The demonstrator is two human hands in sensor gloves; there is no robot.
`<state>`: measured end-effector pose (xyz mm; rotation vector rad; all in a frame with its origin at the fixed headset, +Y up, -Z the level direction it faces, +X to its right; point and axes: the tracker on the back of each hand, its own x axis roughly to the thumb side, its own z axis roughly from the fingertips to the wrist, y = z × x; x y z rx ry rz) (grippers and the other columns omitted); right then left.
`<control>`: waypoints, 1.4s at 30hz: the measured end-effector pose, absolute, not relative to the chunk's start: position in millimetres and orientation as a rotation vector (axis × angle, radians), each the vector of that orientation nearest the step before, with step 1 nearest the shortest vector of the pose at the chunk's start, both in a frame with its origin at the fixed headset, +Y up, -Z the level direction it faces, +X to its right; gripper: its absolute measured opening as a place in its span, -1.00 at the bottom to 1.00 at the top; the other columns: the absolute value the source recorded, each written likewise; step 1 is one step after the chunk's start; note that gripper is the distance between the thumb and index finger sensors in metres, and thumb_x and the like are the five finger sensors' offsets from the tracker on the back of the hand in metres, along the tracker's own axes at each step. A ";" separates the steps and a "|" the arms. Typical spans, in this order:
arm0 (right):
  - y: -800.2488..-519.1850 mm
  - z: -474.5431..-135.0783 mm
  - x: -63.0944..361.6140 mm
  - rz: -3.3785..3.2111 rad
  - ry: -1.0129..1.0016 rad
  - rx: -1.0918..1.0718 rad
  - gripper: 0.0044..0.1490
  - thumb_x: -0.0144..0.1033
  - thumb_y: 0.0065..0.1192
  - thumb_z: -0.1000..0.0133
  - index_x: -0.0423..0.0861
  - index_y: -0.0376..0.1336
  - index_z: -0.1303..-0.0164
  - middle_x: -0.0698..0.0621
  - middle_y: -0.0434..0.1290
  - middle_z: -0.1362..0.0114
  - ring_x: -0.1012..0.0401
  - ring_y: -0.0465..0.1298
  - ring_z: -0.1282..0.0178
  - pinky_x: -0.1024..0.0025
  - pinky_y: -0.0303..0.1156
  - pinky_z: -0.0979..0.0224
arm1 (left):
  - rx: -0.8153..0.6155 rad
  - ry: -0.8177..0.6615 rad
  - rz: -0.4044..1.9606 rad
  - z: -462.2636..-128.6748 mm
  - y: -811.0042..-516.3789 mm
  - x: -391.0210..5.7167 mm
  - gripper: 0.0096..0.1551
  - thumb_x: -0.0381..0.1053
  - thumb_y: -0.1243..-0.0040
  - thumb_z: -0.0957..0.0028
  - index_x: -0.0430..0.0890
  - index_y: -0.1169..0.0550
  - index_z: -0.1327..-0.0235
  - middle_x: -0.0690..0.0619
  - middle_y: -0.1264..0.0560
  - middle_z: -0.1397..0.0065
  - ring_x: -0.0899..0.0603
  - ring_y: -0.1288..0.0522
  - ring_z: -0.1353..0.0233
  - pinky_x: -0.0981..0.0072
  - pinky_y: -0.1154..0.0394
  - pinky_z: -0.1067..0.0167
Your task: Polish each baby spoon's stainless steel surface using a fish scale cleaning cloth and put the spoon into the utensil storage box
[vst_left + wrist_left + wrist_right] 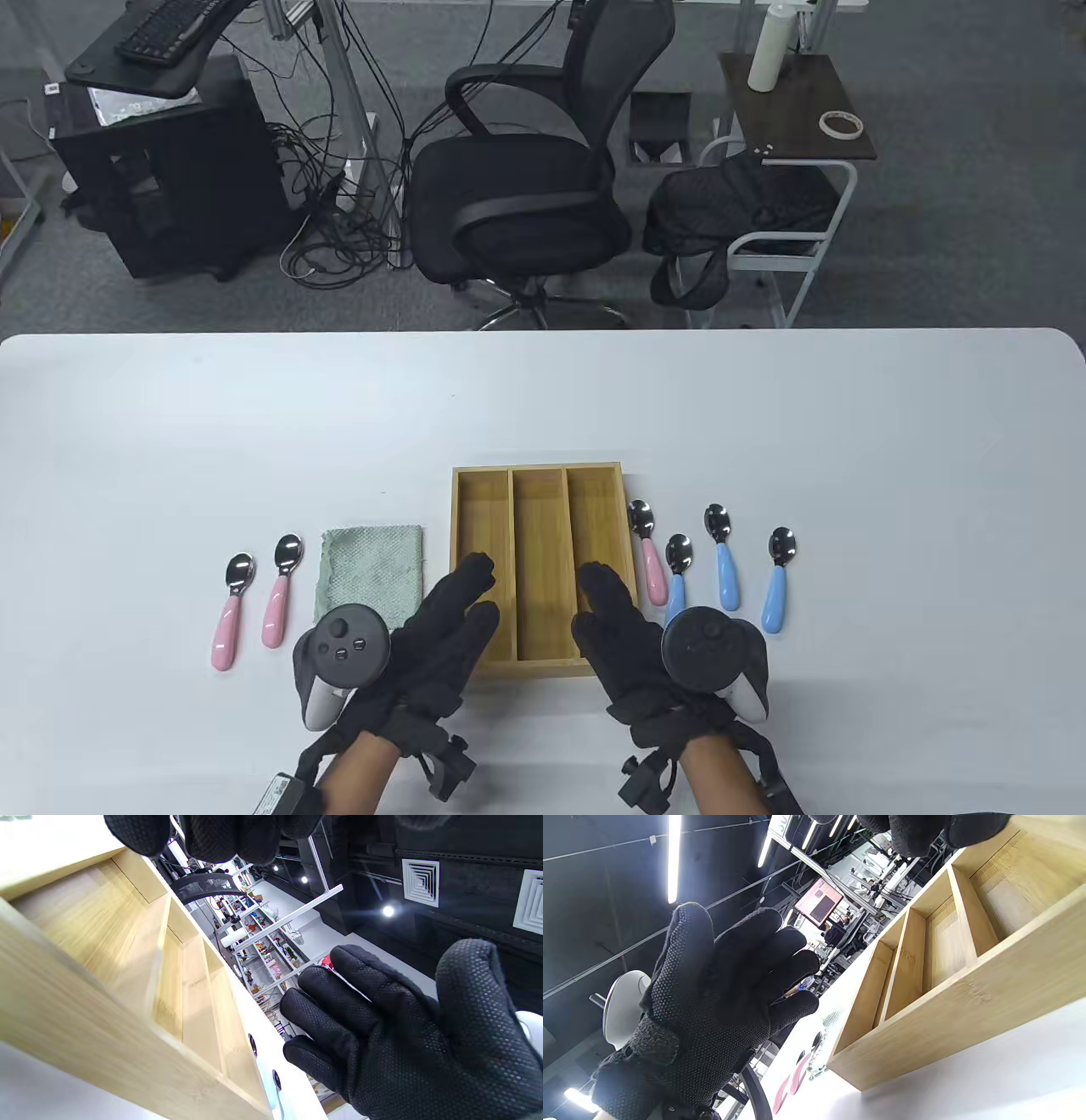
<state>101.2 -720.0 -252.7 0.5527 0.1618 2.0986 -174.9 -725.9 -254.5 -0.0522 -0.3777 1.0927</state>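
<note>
Since the left hand [441,628] and right hand [615,632] both hover flat with nothing in them over the empty wooden box [594,480], between cloth [371,573] and spoons [719,556], they might bump it.

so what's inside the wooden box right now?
No spoons in the wooden box: all three compartments show bare wood. The left hand and right hand cover its near corners in the table view.

Table view: wooden 3-compartment box [538,480] at centre; left hand [441,632] & right hand [624,641], fingers straight, over its near end; green cloth [371,563] just left; 2 pink spoons [254,598] further left; 4 spoons [721,569] right.
</note>
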 end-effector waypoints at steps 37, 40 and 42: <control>-712.1 -249.2 110.8 2.176 0.070 0.531 -0.08 0.16 -0.42 -0.40 -0.32 -0.15 -0.70 -0.41 0.04 -0.69 -0.34 0.23 -0.59 -0.33 0.22 -0.51 | -0.204 0.076 0.139 -306.1 -771.7 -227.5 -0.12 0.24 -0.27 -0.17 -0.09 -0.25 -0.66 -0.04 -0.37 -0.64 -0.28 -0.34 -0.61 -0.30 -0.26 -0.44; -707.9 -251.8 124.4 2.157 0.022 0.464 -0.09 0.15 -0.41 -0.40 -0.32 -0.14 -0.70 -0.41 0.06 -0.68 -0.34 0.26 -0.57 -0.32 0.24 -0.50 | -0.188 0.120 0.111 -305.3 -768.0 -221.5 -0.15 0.19 -0.32 -0.13 -0.14 -0.32 -0.61 -0.07 -0.44 -0.56 -0.27 -0.43 -0.52 -0.22 -0.36 -0.39; -704.4 -254.0 140.4 2.111 -0.020 0.366 -0.10 0.14 -0.40 -0.41 -0.33 -0.12 -0.69 -0.41 0.07 -0.68 -0.34 0.27 -0.56 -0.31 0.25 -0.50 | -0.189 0.118 0.072 -305.7 -766.1 -218.0 -0.18 0.15 -0.32 -0.15 -0.18 -0.35 -0.59 -0.07 -0.46 -0.48 -0.27 -0.47 -0.44 -0.23 -0.38 -0.35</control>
